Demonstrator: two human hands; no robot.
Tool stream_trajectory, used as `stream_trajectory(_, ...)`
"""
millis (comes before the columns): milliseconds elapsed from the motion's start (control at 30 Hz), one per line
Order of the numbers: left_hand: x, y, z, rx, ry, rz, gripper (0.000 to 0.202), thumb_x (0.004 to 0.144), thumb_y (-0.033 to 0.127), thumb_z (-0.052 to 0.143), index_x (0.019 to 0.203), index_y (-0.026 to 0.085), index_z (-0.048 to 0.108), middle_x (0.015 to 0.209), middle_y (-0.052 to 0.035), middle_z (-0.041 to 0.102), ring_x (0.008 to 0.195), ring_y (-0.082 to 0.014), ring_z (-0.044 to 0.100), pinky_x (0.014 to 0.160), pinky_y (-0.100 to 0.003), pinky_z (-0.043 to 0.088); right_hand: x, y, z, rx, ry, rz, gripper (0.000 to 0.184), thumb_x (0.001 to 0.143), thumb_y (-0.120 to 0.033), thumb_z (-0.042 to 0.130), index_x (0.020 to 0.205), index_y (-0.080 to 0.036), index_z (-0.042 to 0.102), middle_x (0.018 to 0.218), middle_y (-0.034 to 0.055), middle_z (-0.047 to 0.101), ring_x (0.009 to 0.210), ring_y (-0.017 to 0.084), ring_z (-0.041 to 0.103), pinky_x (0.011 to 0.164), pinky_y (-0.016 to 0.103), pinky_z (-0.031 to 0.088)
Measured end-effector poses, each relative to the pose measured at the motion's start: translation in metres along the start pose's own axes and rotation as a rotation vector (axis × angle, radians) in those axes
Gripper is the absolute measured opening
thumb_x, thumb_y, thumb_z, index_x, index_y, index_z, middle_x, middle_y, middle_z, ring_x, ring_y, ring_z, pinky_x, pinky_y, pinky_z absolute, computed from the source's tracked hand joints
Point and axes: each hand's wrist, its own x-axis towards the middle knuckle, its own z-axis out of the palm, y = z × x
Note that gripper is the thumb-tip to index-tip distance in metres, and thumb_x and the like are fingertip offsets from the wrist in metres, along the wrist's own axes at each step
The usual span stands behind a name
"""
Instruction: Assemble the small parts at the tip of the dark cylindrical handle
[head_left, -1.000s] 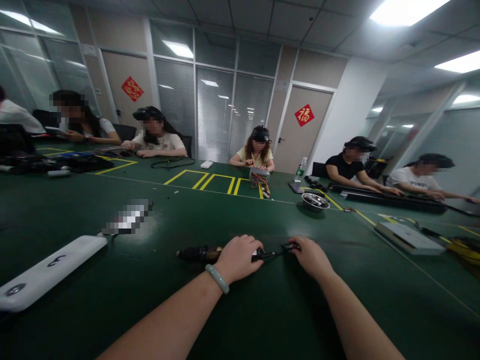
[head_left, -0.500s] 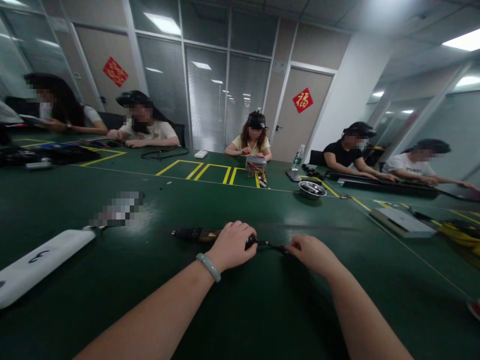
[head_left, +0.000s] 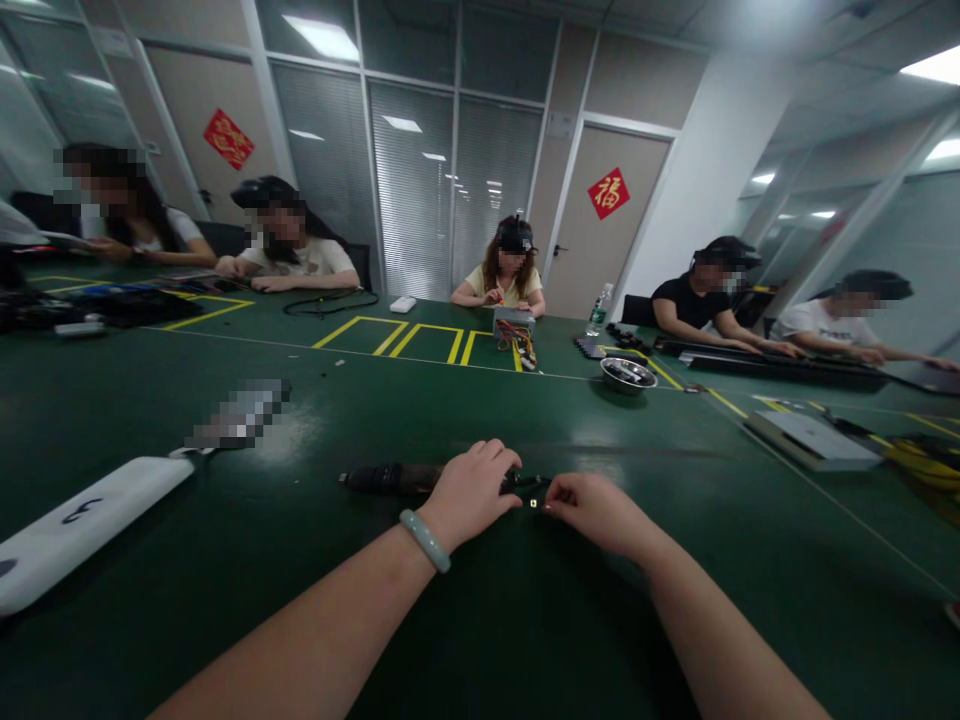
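A dark cylindrical tool with a brownish middle, like an electric screwdriver [head_left: 390, 478], lies on the green table with its narrow metal tip pointing left. My left hand [head_left: 472, 485], with a pale green bangle at the wrist, curls over its rear end, thumb and fingers on either side. A short black cord [head_left: 534, 481] runs from that end toward my right hand [head_left: 589, 512]. The right fingers are pinched together; what they hold is hidden. Just left of those fingertips, between the hands, shows a small bright square piece [head_left: 533, 503].
At left lies a long white device [head_left: 97, 520] marked 3, with a pixelated phone-like item at its end. Farther back are a metal bowl [head_left: 628, 374] of dark parts, a grey box with wires [head_left: 514, 322], a bottle [head_left: 598, 310] and a flat grey box [head_left: 814, 440]. Several people sit around the table.
My right hand has moved left, closer to my left hand. The left hand has shifted slightly right and its thumb stands farther from the fingers. The small bright piece now shows between them.
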Motion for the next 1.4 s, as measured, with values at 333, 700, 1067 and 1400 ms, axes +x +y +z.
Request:
stream_trajectory(333,-0.01,0.004,-0.008,0.062,-0.09,0.053,0.033,0.079,0.047,0.06,0.102,0.023,0.061,0.1,-0.0044,0.06,0.098,-0.024,0.054,0.081,-0.035,0.044,-0.003,0.011,0.001,0.12,-0.189,-0.014,0.02,0.083,-0.034,0.055,0.092,-0.018,0.064,0.078,0.0006,0.067,0.06,0.011,0.06,0.052,0.019,0.041)
stream_trajectory(700,0.0,0.004,-0.012,0.065,-0.18,0.196,0.024,0.082,0.033,0.062,0.103,0.025,0.054,0.097,-0.0001,0.063,0.089,-0.0192,0.059,0.075,-0.03,0.043,-0.006,0.0,0.006,0.155,-0.166,-0.131,0.015,0.082,-0.031,0.057,0.089,-0.02,0.065,0.079,0.0005,0.066,0.067,0.012,0.06,0.056,0.019,0.041)
stream_trajectory(1067,-0.004,-0.002,0.01,0.121,-0.035,0.014,0.03,0.079,0.042,0.064,0.095,0.02,0.051,0.097,-0.0042,0.059,0.091,-0.0219,0.056,0.073,-0.032,0.044,0.0,0.003,0.014,0.185,-0.143,-0.089,0.015,0.082,-0.031,0.057,0.089,-0.019,0.063,0.077,0.0006,0.064,0.065,0.011,0.058,0.054,0.019,0.038)
stream_trajectory(1400,0.004,-0.006,0.003,0.088,-0.056,0.197,0.03,0.078,0.04,0.067,0.098,0.023,0.053,0.097,-0.0011,0.06,0.09,-0.0191,0.056,0.072,-0.029,0.042,-0.002,0.007,0.014,0.182,-0.183,-0.022,0.017,0.082,-0.033,0.056,0.09,-0.019,0.062,0.08,0.0014,0.065,0.061,0.011,0.057,0.05,0.019,0.035)
